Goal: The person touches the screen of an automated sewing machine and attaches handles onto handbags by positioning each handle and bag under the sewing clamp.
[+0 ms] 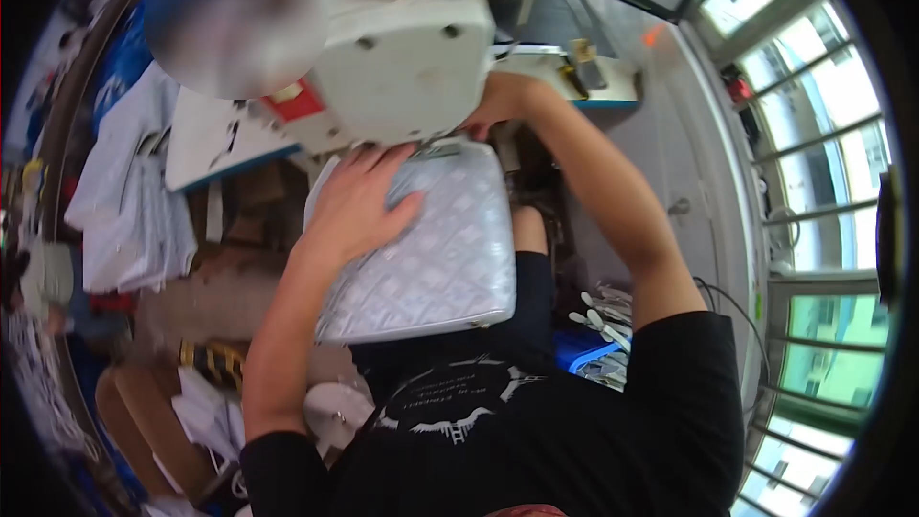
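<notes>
A silvery white quilted bag (pixel 436 249) with a glossy patterned face rests over my lap, its upper edge under the head of a white sewing machine (pixel 402 67). My left hand (pixel 359 199) lies flat on the bag's upper left part, thumb spread from the fingers. At the bag's upper right corner, beside the machine head, is my right hand (pixel 503 101). The machine partly covers its fingers, so their grip cannot be made out. A small dark-edged plate (pixel 437 150) shows at the bag's top edge near the needle area.
White folded pieces (pixel 139 201) hang at the left of the machine table (pixel 215 139). A blue basket (pixel 579 354) with several light-handled items stands low by my right side. A brown chair (pixel 144 421) is at lower left. Barred windows (pixel 823 153) line the right.
</notes>
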The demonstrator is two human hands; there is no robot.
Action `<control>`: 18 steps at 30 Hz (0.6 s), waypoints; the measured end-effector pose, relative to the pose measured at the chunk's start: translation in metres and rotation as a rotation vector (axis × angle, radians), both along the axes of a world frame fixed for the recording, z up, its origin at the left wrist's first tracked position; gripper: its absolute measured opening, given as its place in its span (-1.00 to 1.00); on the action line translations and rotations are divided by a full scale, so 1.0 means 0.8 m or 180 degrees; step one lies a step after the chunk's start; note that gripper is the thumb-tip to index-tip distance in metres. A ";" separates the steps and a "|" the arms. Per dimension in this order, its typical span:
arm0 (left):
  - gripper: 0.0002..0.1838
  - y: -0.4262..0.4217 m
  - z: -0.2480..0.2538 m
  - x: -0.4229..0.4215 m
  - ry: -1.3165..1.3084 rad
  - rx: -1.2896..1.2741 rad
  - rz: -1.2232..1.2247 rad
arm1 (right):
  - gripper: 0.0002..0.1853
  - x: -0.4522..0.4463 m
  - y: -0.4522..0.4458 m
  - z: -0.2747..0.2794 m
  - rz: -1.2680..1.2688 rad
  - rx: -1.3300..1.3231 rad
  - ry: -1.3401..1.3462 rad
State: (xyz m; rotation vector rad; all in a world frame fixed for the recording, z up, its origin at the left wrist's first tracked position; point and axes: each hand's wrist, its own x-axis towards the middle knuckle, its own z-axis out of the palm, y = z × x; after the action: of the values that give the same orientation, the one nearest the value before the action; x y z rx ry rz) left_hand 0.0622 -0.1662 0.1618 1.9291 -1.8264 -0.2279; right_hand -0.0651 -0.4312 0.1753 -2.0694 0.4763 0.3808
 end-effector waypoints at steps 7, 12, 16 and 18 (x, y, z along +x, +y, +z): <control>-0.33 0.016 -0.001 -0.024 -0.0047 -0.0154 0.0018 | -0.74 -0.012 0.014 -0.003 0.0104 -0.0031 -0.0122; -0.29 0.029 -0.001 -0.029 -0.0085 -0.0109 0.0120 | -0.72 -0.008 0.026 -0.007 0.0079 -0.0003 -0.0128; -0.29 0.033 -0.001 -0.024 -0.0274 -0.0144 0.0150 | -0.72 -0.003 0.038 -0.004 0.0048 -0.0085 -0.0190; -0.29 0.037 -0.007 -0.015 -0.0172 -0.0206 0.0039 | -0.73 -0.010 0.042 -0.004 0.0088 -0.0198 -0.0261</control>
State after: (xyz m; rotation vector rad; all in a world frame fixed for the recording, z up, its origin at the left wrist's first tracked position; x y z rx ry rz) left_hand 0.0502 -0.1369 0.1566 1.9185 -1.8330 -0.1122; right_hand -0.0728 -0.3980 0.1720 -2.1449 0.4153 0.2996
